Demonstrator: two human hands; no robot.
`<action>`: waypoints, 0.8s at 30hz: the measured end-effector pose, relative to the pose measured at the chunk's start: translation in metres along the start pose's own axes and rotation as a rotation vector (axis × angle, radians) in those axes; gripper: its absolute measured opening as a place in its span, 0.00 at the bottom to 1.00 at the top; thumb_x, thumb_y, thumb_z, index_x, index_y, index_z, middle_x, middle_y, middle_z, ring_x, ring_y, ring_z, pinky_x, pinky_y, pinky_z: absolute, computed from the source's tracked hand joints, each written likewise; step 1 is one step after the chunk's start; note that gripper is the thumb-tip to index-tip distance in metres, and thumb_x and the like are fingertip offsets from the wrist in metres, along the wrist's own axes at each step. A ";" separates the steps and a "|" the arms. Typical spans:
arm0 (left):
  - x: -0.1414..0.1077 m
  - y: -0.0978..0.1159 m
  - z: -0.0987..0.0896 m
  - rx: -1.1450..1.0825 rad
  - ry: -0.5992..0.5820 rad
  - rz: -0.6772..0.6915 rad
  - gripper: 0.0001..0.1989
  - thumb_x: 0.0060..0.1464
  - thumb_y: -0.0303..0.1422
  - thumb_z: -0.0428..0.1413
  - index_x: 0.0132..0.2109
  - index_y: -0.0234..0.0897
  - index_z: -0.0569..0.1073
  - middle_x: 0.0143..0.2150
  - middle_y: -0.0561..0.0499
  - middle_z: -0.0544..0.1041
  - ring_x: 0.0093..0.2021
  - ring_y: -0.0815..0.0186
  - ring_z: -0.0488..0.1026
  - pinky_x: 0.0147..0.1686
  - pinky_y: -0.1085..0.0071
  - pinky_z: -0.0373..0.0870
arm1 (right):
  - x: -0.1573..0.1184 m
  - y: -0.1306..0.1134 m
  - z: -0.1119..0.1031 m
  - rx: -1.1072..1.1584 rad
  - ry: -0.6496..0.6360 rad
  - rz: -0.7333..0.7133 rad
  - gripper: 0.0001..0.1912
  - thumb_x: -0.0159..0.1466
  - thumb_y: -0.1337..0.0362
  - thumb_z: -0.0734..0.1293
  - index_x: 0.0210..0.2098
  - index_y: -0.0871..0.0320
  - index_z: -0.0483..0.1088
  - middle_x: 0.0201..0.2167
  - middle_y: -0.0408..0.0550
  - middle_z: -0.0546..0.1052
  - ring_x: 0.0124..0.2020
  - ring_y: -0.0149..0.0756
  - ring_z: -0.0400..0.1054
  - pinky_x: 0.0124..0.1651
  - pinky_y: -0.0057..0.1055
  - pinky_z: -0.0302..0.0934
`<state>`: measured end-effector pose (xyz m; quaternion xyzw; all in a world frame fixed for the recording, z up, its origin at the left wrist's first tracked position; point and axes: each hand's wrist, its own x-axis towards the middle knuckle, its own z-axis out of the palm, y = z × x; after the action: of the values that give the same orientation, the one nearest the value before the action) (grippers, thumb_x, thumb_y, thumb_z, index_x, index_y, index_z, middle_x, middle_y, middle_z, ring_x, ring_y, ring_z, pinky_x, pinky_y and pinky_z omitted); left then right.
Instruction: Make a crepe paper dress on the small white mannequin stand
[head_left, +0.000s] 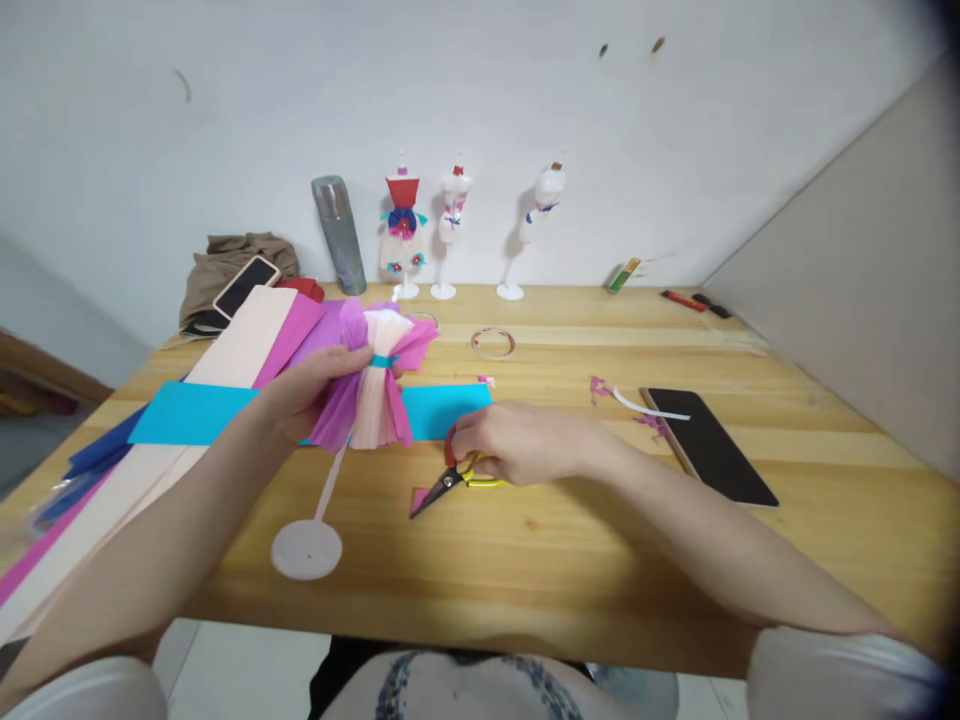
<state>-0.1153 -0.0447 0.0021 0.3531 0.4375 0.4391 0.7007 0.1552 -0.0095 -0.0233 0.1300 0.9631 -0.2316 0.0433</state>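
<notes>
Pale sleeves [840, 672] flank the near edge of the bench [562, 590], where the left hand [322, 385] has its fingers closed round a paper-dressed mannequin [379, 400] and the right hand [514, 440] has fingers curled shut on scissors [448, 482] touching a pink scrap [418, 496].

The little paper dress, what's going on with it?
A person's left hand holds the paper dress, pink and purple with a blue band around its middle, on a white stand. The right hand has its fingers at the handles of the scissors, whose tips are at a small pink scrap. Three more little dress forms stand by the wall.
</notes>
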 end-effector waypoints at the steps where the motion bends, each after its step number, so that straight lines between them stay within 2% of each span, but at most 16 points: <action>1: -0.004 -0.006 -0.003 -0.020 0.010 -0.037 0.11 0.51 0.35 0.68 0.38 0.32 0.80 0.31 0.45 0.84 0.31 0.59 0.82 0.33 0.68 0.81 | 0.000 0.004 0.008 -0.042 0.016 0.009 0.09 0.64 0.75 0.66 0.39 0.60 0.78 0.39 0.50 0.81 0.37 0.36 0.72 0.34 0.30 0.60; 5: -0.012 -0.034 -0.007 -0.107 -0.039 -0.105 0.13 0.49 0.35 0.70 0.39 0.31 0.80 0.32 0.45 0.84 0.31 0.59 0.83 0.33 0.70 0.81 | -0.011 0.013 0.035 -0.153 0.091 -0.095 0.15 0.68 0.77 0.61 0.47 0.62 0.76 0.48 0.55 0.79 0.52 0.43 0.71 0.48 0.36 0.65; 8: -0.010 -0.056 -0.004 -0.162 -0.121 -0.104 0.16 0.49 0.37 0.71 0.39 0.30 0.80 0.32 0.45 0.84 0.31 0.61 0.82 0.33 0.72 0.80 | -0.017 0.017 0.050 -0.218 0.174 -0.111 0.16 0.71 0.75 0.58 0.52 0.63 0.74 0.52 0.57 0.77 0.55 0.46 0.68 0.55 0.41 0.65; 11: -0.007 -0.075 0.000 -0.223 -0.219 -0.140 0.17 0.49 0.40 0.71 0.39 0.30 0.80 0.33 0.45 0.84 0.31 0.61 0.83 0.32 0.73 0.81 | -0.017 0.020 0.061 -0.293 0.244 -0.104 0.15 0.73 0.71 0.57 0.52 0.63 0.73 0.52 0.58 0.77 0.53 0.46 0.68 0.54 0.43 0.66; 15: -0.010 -0.091 0.007 -0.280 -0.294 -0.201 0.18 0.51 0.43 0.69 0.39 0.31 0.81 0.35 0.45 0.84 0.32 0.62 0.83 0.34 0.73 0.81 | -0.017 0.021 0.068 -0.363 0.260 -0.095 0.14 0.75 0.68 0.56 0.47 0.62 0.73 0.45 0.58 0.78 0.47 0.44 0.68 0.50 0.42 0.67; 20: -0.023 -0.094 0.015 -0.305 -0.254 -0.233 0.16 0.55 0.41 0.67 0.39 0.30 0.82 0.35 0.44 0.84 0.32 0.62 0.82 0.35 0.74 0.79 | -0.029 0.015 0.064 -0.324 0.230 -0.103 0.12 0.72 0.73 0.57 0.45 0.61 0.72 0.40 0.55 0.76 0.41 0.42 0.67 0.45 0.39 0.66; 24: -0.024 -0.091 0.014 -0.301 -0.215 -0.207 0.15 0.53 0.42 0.68 0.39 0.32 0.82 0.34 0.45 0.84 0.32 0.63 0.82 0.33 0.74 0.79 | -0.048 0.009 0.057 -0.099 0.252 -0.093 0.16 0.64 0.79 0.59 0.46 0.60 0.71 0.41 0.55 0.75 0.42 0.40 0.68 0.44 0.36 0.67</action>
<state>-0.0799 -0.1015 -0.0654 0.2424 0.3233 0.3852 0.8296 0.2052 -0.0388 -0.0705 0.1110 0.9762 -0.1674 -0.0821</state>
